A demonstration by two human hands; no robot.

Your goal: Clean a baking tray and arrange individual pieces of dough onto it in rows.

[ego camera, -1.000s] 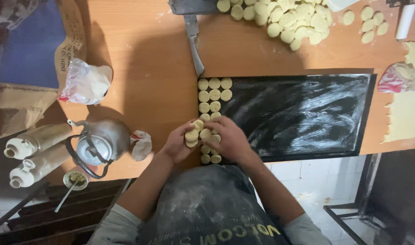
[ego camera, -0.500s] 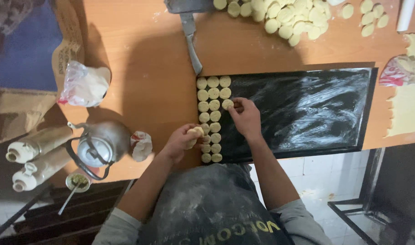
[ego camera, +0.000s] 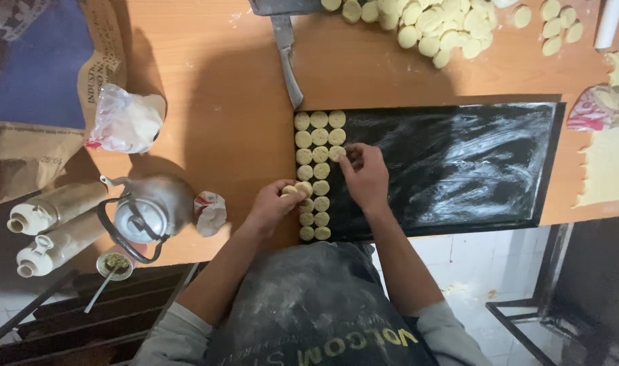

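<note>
Holding a few dough rounds (ego camera: 294, 190), the left hand (ego camera: 274, 203) has its grip curled shut on them, just by the black tray (ego camera: 458, 169). Right hand (ego camera: 365, 175) presses fingertips on one round (ego camera: 337, 153) in the 3rd column, grip nearly closed. Rows of rounds fill the tray's left side. Farther off on the bench (ego camera: 221, 102) sit a knife (ego camera: 286, 57) & a pile of rounds (ego camera: 431, 24).

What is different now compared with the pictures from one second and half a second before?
The right hand left the left hand, reached up the black tray and now rests at the third column of dough discs, setting one down. The left hand, holding a few discs, drew back to the tray's left edge. Kettle, knife and loose disc pile stayed put.
</note>
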